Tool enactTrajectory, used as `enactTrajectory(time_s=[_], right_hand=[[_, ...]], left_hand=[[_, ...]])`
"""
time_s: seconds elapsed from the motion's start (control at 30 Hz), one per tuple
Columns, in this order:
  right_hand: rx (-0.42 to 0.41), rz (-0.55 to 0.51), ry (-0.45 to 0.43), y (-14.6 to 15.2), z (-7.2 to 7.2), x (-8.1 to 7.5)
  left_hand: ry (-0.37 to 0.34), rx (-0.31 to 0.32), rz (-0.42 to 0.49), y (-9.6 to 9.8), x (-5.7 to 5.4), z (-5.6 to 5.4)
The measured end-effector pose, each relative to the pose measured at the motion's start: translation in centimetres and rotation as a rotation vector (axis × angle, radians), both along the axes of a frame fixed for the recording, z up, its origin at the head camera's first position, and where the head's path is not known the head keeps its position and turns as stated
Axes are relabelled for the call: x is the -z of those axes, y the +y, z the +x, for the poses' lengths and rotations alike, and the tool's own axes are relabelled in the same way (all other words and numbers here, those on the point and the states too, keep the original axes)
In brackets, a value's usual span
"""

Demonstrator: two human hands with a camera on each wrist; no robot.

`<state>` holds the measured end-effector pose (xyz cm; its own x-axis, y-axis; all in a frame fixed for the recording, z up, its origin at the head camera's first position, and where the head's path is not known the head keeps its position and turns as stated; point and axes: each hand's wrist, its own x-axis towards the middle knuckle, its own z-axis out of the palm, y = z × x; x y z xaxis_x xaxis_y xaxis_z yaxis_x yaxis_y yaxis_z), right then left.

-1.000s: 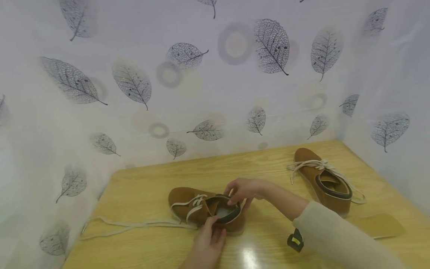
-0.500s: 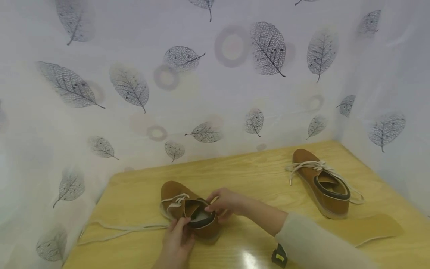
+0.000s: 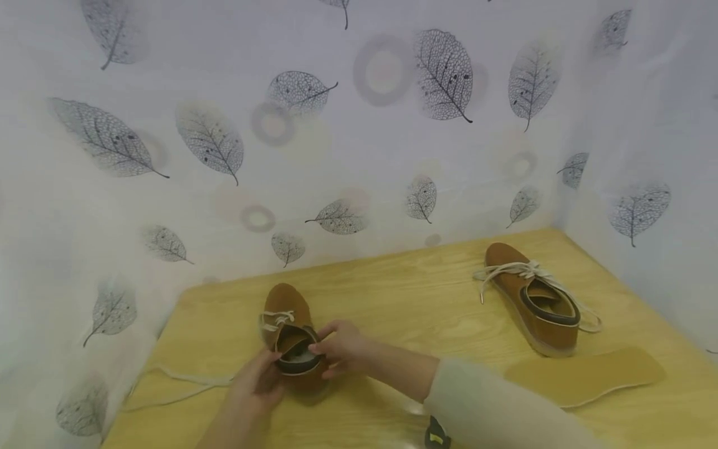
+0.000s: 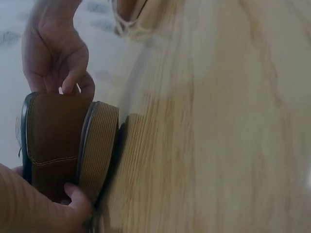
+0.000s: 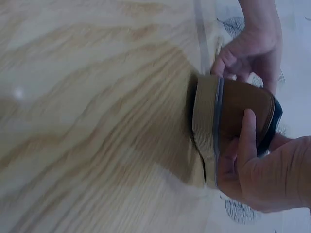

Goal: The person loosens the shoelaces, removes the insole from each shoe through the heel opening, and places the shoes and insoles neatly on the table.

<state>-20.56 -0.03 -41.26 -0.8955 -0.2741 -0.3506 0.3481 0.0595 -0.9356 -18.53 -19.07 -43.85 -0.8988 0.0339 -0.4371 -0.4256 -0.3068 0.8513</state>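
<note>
A brown lace-up shoe (image 3: pixel 286 299) with a dark padded collar and cream laces sits on the table at left, toe pointing away. My left hand (image 3: pixel 258 380) grips the left side of its opening, thumb at the collar. On the opposite side, my right hand (image 3: pixel 343 348) holds the collar, with fingertips dipping over the rim and others against the outside. The heel (image 4: pixel 56 128) and ribbed sole edge (image 4: pixel 99 145) show in the left wrist view. A pale patch is visible inside the shoe.
A second brown shoe (image 3: pixel 533 305), loosely laced, stands at right. In front of it lies a flat tan insole (image 3: pixel 586 374). A loose cream lace (image 3: pixel 185 383) trails leftward. A leaf-patterned curtain (image 3: pixel 359 156) rises behind the wooden table (image 3: pixel 392 287).
Both hands have moved left with the shoe, turning it so its toe swings from pointing left to pointing away. The second shoe stays put; the insole is less covered by the sleeve.
</note>
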Motion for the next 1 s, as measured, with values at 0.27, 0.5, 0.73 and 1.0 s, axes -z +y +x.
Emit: enactTrajectory(time_s=[0.27, 0.5, 0.73, 1.0], right_hand=[[0.123, -0.040, -0.033, -3.8, -0.2, -0.1], [0.128, -0.071, -0.019, -5.9, -1.0, -0.1], [0.200, -0.085, -0.012, -7.5, -1.3, -0.3], [0.239, -0.110, -0.014, -9.7, -1.5, -0.6]], left_hand=[[-0.065, -0.076, -0.069, -3.2, 0.0, -1.8], [-0.066, -0.052, 0.002, -5.7, 0.0, -2.4], [-0.069, -0.001, 0.014, -7.5, -0.1, -3.5], [-0.063, 0.026, -0.002, -9.9, 0.1, -4.5]])
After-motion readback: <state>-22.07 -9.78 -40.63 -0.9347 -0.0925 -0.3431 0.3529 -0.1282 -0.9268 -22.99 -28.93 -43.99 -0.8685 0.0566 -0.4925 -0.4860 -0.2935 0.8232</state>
